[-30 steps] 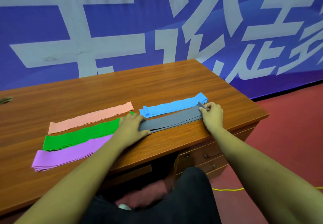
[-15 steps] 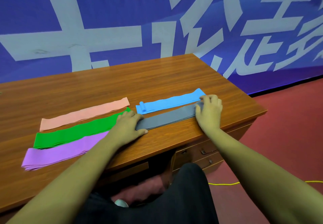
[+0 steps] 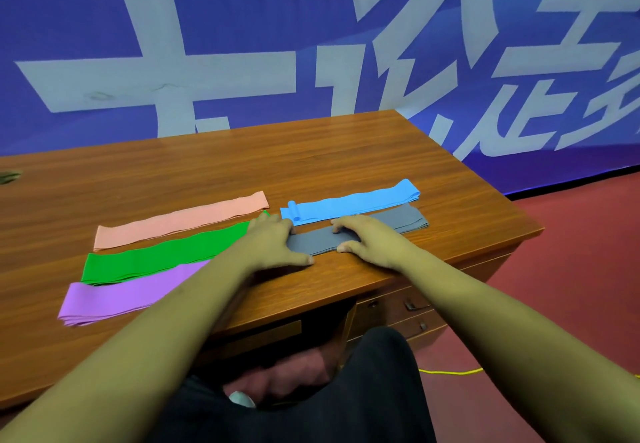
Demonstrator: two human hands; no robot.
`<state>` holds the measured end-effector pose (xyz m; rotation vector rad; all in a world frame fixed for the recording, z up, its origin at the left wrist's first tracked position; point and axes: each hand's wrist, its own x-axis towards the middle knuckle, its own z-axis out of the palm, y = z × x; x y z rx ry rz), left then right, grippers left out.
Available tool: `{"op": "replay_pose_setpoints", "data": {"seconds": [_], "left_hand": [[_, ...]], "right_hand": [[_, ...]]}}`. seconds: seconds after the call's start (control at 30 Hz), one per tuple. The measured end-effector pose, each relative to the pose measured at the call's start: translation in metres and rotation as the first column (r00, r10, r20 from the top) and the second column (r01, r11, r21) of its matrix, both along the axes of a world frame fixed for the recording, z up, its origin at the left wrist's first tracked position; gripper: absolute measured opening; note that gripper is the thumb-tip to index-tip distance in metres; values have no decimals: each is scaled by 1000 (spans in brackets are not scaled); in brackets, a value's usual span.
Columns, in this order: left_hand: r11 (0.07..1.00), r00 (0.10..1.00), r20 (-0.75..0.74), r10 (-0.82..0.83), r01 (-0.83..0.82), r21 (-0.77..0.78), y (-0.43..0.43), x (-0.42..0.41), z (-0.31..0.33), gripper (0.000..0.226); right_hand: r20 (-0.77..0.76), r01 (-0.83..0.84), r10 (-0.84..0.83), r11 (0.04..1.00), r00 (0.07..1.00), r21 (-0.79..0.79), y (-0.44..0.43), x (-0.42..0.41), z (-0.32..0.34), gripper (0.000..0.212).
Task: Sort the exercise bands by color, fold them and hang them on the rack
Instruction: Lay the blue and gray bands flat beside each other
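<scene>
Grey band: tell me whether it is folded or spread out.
Folded. The grey band lies flat on the desk with stacked layers showing at its right end.

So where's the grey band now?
The grey band lies near the front right edge of the desk, beside the blue band, under the left hand and right hand.

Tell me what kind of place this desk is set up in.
Probably an indoor hall or sports venue rather than a home. A wooden desk with drawers stands on red flooring, backed by a big blue banner printed with large white characters.
</scene>
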<state>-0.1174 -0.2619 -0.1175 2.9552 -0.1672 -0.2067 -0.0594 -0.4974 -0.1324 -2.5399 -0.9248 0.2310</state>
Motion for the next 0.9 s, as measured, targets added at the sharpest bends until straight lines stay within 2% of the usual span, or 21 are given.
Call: {"op": "replay_pose_setpoints", "data": {"seconds": [0.17, 0.23, 0.3, 0.37, 0.47, 0.53, 0.6, 0.67, 0.73, 0.77, 0.8, 0.9], "left_hand": [[997, 999, 26, 27, -29, 68, -11, 9, 8, 38], [999, 999, 32, 30, -31, 44, -12, 9, 12, 28], [995, 999, 8, 44, -43, -88, -12, 9, 17, 19], [958, 995, -67, 68, -84, -273, -12, 9, 24, 10], [908, 992, -80, 100, -124, -400, -14, 8, 29, 10], [773, 976, -122, 181, -218, -596, -16, 8, 29, 16], [618, 953, -179, 244, -295, -729, -19, 9, 29, 17], [487, 941, -250, 230, -333, -807, -25, 9, 34, 15], [249, 913, -376, 157, -405, -880, -33, 9, 42, 26], [161, 901, -415, 127, -431, -888, -36, 9, 45, 33], [116, 896, -430, 107, -441, -890, -38, 11, 46, 37], [109, 906, -410, 108, -420, -901, -41, 14, 43, 34]], "right_hand": [[-30, 44, -43, 998, 999, 33, -1, -7, -5, 29], [-32, 44, -42, 998, 999, 45, -1, -8, -5, 29], [-1, 50, -50, 997, 999, 56, -2, -10, -7, 31], [100, 69, -74, 996, 992, 62, -4, -12, -11, 34], [249, 66, -78, 996, 965, 55, -1, -19, -13, 40], [236, 72, -106, 986, 966, 151, 8, -27, -8, 47], [56, 116, -143, 933, 988, 341, 17, -36, 0, 54], [-110, 183, -148, 869, 983, 460, 25, -41, 6, 55], [-194, 251, -173, 815, 966, 522, 28, -42, 7, 51], [-226, 287, -190, 783, 955, 552, 29, -41, 7, 48], [-258, 318, -201, 749, 945, 582, 28, -40, 7, 45], [-293, 374, -239, 690, 926, 620, 25, -36, 10, 35]]}}
